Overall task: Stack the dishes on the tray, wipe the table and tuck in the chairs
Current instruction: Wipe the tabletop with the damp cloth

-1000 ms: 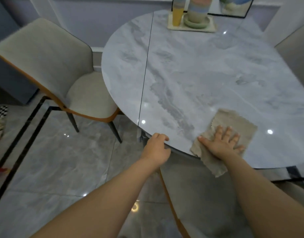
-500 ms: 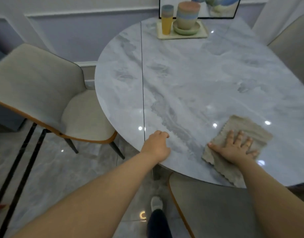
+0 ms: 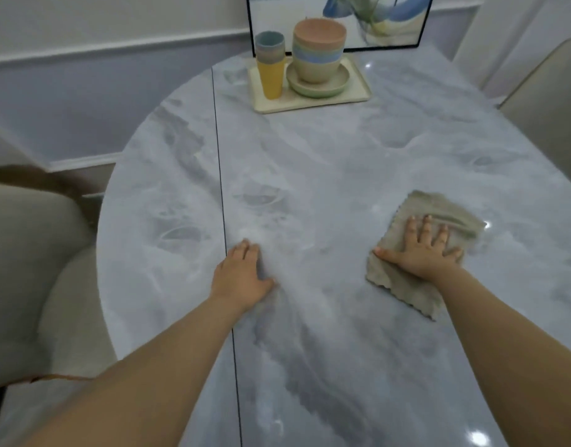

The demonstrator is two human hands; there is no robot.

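Two hands are working on the marble table (image 3: pixel 310 162) during the wiping step. Right hand (image 3: pixel 422 250) is lying flat with fingers spread, pressing down on the beige cloth (image 3: pixel 403 285), which is sitting on the right part of the table near the person. Left hand (image 3: pixel 242 279) is resting on bare marble just right of the dark seam line (image 3: pixel 220 175), fingers loosely bent, holding nothing, apparently bracing the body.

Dishes are already looking stacked: the nested bowls (image 3: pixel 319 50) are standing on a green plate (image 3: pixel 319 83), and the stacked cups (image 3: pixel 271 66) are standing just beside them, all on the cream tray (image 3: pixel 310 101) at the far end in front of a framed picture (image 3: pixel 342 14).

Judgement on doing the wipe well: the palm should be keeping even pressure so the whole cloth is dragging flat, not bunching under the fingertips. Strokes should be overlapping and reaching the left leaf beyond the seam, which the cloth is well apart from now. Near the tray the person should be slowing down, since a knock could be tipping the tall cup stack.

One chair (image 3: pixel 35 269) on the left is standing out from the table, another chair (image 3: pixel 551 101) is showing at the far right; tucking is looking not yet done.
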